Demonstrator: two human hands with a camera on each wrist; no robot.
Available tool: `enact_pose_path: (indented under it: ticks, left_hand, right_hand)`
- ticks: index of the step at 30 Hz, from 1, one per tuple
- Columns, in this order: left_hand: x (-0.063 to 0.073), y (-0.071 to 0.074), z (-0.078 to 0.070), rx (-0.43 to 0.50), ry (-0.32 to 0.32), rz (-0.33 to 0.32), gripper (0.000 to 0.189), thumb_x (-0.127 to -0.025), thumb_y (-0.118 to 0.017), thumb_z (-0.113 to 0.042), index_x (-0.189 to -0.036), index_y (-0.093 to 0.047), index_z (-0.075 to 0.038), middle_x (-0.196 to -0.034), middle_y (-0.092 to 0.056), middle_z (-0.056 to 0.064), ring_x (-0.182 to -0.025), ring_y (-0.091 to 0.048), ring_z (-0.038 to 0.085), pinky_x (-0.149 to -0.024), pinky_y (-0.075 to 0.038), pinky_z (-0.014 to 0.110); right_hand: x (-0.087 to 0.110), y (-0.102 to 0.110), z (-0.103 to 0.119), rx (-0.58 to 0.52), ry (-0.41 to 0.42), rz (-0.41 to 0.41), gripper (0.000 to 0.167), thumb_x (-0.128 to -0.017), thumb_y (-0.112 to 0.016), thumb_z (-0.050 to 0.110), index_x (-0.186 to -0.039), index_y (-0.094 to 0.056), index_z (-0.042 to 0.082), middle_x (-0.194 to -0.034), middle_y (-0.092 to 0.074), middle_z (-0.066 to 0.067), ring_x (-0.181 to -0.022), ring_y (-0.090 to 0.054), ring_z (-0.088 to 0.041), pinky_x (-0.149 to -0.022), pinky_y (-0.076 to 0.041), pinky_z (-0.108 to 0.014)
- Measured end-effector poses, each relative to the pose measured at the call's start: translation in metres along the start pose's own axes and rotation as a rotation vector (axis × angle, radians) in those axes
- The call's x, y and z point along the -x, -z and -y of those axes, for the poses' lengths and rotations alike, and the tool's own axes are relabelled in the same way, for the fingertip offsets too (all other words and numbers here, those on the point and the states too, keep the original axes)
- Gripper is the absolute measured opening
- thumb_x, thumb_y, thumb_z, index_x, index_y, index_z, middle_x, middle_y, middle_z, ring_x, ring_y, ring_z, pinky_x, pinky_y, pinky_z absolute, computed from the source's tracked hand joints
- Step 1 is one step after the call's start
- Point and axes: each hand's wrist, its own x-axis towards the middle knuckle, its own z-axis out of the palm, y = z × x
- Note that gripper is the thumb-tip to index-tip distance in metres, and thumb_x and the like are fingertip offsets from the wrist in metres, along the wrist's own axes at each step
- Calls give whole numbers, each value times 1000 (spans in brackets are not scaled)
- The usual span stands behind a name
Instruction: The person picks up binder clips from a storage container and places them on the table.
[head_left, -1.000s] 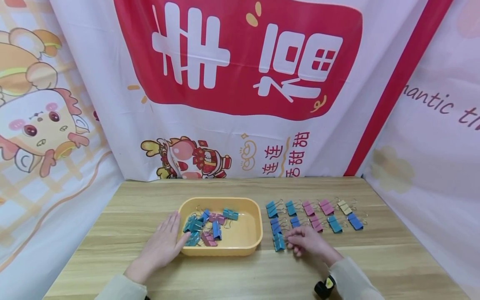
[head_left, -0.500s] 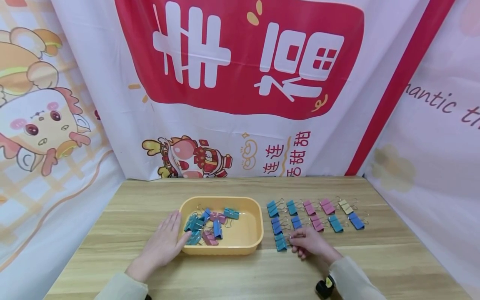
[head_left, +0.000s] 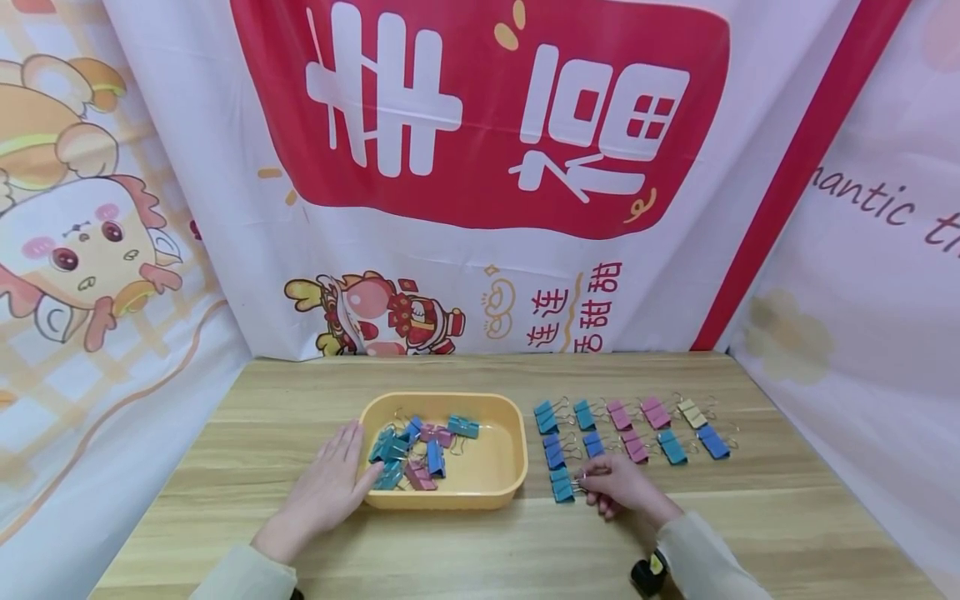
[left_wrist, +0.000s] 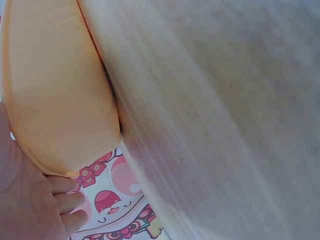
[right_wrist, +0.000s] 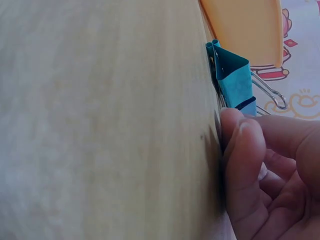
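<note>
My left hand [head_left: 330, 479] lies with straight fingers against the left side of a yellow plastic tray [head_left: 480, 500], its thumb by the front left corner. In the left wrist view, fingers [left_wrist: 67, 202] reach along the tray wall [left_wrist: 60, 90]. Several teal, blue and pink binder clips lie heaped in the tray's left half. Right of the tray, my right hand [head_left: 626, 486] pinches the wire handle of a teal binder clip [head_left: 562, 485] on the table. Thumb and forefinger meet low at the tabletop in the right wrist view, just behind that clip [right_wrist: 235, 80].
Two rows of binder clips lie beyond my right hand, among them a yellow clip [head_left: 692, 413] and a blue clip [head_left: 712, 442] at the right end. Printed cloth [head_left: 480, 292] hangs behind the wooden table [head_left: 450, 558] and along both sides.
My right fingertips have drawn slightly right, so more of the teal binder clip's handle shows. The left hand and the tray have stayed in place.
</note>
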Motion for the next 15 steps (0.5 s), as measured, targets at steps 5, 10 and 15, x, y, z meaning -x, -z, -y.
enact_pose_path:
  ticks: [5,10,15]
  left_hand:
    - [0,0,0,2,-2,-3,69,-97,-40,-38,-138,-23,15,-144,-19,29,-132,-19,42,-106,-19,52]
    - [0,-1,1,4,-2,-1,69,-97,-39,-39,-138,-23,15,-144,-19,29,-132,-19,42,-106,-19,52]
    - [0,0,0,1,1,-1,69,-97,-39,-38,-138,-23,15,-144,-19,29,-132,-19,43,-106,-19,53]
  right_hand:
    - [2,1,-1,-8,9,8,19,-88,-59,10,-103,-63,-2,-67,-63,-11,-46,-54,-10,-45,-51,-27]
    - [7,8,5,-46,22,-17,24,-88,-59,11,-105,-62,-6,-69,-62,-13,-48,-53,-11,-46,-50,-25]
    - [10,21,22,-26,55,-62,29,-90,-58,11,-110,-58,-10,-70,-61,-14,-49,-52,-12,-46,-49,-24]
